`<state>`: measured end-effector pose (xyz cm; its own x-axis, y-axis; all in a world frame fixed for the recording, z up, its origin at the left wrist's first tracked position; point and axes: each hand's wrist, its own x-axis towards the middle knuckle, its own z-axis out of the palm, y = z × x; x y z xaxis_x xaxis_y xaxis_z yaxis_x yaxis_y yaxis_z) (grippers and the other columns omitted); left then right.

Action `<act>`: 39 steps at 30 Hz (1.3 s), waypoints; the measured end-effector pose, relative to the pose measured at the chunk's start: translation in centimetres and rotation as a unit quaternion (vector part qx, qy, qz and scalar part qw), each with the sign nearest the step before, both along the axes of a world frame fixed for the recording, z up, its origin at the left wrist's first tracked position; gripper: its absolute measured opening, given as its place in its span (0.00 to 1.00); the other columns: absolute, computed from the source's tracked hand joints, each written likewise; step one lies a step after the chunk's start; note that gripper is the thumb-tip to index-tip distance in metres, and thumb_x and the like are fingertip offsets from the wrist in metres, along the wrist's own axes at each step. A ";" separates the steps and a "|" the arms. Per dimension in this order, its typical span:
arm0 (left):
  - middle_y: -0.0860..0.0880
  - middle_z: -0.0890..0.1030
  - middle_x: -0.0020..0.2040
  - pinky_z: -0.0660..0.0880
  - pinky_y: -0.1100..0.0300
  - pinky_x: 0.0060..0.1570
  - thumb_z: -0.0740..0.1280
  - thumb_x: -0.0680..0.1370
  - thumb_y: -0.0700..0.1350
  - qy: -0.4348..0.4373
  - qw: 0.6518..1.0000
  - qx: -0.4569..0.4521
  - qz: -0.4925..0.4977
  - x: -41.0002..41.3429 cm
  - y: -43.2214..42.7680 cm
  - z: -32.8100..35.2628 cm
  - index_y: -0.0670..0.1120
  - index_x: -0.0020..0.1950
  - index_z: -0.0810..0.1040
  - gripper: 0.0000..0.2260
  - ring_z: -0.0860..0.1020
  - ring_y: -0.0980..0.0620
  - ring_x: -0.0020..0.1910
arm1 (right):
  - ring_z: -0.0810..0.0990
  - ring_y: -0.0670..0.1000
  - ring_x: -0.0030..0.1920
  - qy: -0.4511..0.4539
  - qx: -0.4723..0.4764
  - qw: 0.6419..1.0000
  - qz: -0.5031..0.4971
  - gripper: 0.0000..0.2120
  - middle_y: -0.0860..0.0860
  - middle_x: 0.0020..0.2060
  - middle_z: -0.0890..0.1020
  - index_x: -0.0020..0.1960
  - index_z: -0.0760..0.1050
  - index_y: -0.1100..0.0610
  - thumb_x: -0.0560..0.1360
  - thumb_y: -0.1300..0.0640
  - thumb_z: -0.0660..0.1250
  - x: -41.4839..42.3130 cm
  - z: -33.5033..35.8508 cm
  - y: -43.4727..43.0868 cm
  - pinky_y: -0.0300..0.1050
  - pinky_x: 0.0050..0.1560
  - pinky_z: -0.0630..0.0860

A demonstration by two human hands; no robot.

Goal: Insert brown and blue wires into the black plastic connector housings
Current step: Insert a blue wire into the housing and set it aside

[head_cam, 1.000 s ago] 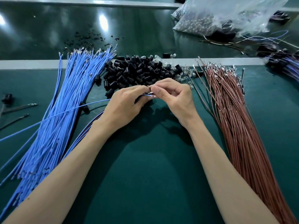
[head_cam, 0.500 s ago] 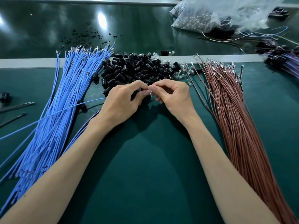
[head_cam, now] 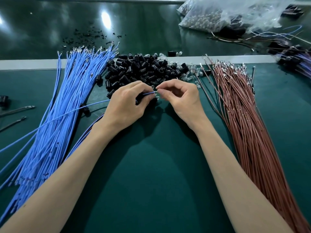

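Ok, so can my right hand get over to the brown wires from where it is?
Probably yes. The brown wires lie on the mat just right of the right hand, with nothing tall between. Its fingertips are pinched together by the tip of the blue wire, so it may be busy.

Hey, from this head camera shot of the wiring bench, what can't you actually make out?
Head view:
What the right hand pinches, if anything: too small, behind its fingertips.
Whether the left hand, gripping a blue wire, also holds a housing: its fingers cover that.
Brown wire bundle: near ends cut off by the bottom-right edge.
Plastic bag contents: blurred by crumpled film, cut by the top edge.
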<state>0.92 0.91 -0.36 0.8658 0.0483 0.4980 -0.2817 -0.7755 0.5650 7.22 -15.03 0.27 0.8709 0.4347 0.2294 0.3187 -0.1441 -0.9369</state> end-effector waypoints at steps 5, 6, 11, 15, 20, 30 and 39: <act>0.49 0.81 0.40 0.74 0.59 0.41 0.69 0.76 0.41 0.020 1.000 -0.009 -0.014 0.0 0.1 0.2 0.40 0.46 0.82 0.05 0.77 0.51 0.38 | 0.82 0.40 0.39 -0.012 0.012 1.000 0.010 0.05 0.44 0.35 0.84 0.44 0.83 0.56 0.71 0.64 0.73 -0.6 -0.1 0.6 0.33 0.46 0.75; 0.48 0.82 0.39 0.74 0.59 0.41 0.69 0.75 0.40 0.023 0.999 -0.022 -0.015 0.0 0.1 0.3 0.39 0.45 0.82 0.04 0.78 0.52 0.37 | 0.82 0.40 0.39 -0.007 0.014 1.000 0.013 0.05 0.44 0.35 0.84 0.44 0.83 0.56 0.70 0.64 0.73 -0.7 -0.1 0.7 0.33 0.46 0.75; 0.55 0.79 0.36 0.69 0.71 0.39 0.71 0.75 0.40 0.048 0.992 -0.113 0.021 -0.1 0.0 0.7 0.41 0.44 0.82 0.02 0.75 0.65 0.35 | 0.80 0.45 0.39 0.064 0.055 0.996 -0.022 0.04 0.49 0.37 0.84 0.41 0.82 0.54 0.70 0.62 0.75 0.3 -0.1 0.2 0.42 0.47 0.77; 0.53 0.80 0.37 0.72 0.66 0.41 0.71 0.75 0.39 0.064 0.984 -0.165 0.030 -0.2 0.2 1.1 0.43 0.45 0.82 0.01 0.75 0.62 0.35 | 0.83 0.47 0.43 0.073 0.077 0.994 0.003 0.07 0.50 0.44 0.83 0.47 0.82 0.59 0.73 0.68 0.70 0.4 -0.2 0.2 0.40 0.52 0.78; 0.53 0.80 0.38 0.71 0.69 0.40 0.71 0.75 0.39 0.062 0.984 -0.164 0.022 -0.3 0.0 1.1 0.43 0.47 0.82 0.02 0.75 0.64 0.36 | 0.83 0.43 0.41 0.049 0.046 0.998 0.008 0.06 0.49 0.41 0.85 0.47 0.83 0.58 0.73 0.66 0.70 0.0 -0.3 0.4 0.34 0.47 0.76; 0.50 0.81 0.41 0.70 0.70 0.43 0.71 0.75 0.37 0.042 0.990 -0.132 -0.002 -0.1 0.2 0.8 0.40 0.48 0.83 0.04 0.77 0.64 0.39 | 0.83 0.45 0.42 0.033 0.015 0.999 0.006 0.06 0.49 0.41 0.85 0.46 0.83 0.57 0.70 0.64 0.74 -0.2 -0.4 0.6 0.38 0.49 0.78; 0.52 0.81 0.38 0.72 0.70 0.40 0.72 0.75 0.40 0.059 0.986 -0.154 0.021 -0.2 0.0 0.6 0.44 0.46 0.82 0.02 0.76 0.65 0.36 | 0.82 0.44 0.40 0.022 -0.008 1.000 -0.010 0.02 0.48 0.38 0.84 0.43 0.83 0.57 0.72 0.63 0.73 -0.3 -0.2 0.5 0.37 0.46 0.77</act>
<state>0.76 0.96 0.24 0.9113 0.2180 0.3492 -0.1710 -0.5711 0.8029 6.91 -14.51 0.09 0.8883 0.4212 0.1831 0.2736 -0.1650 -0.9476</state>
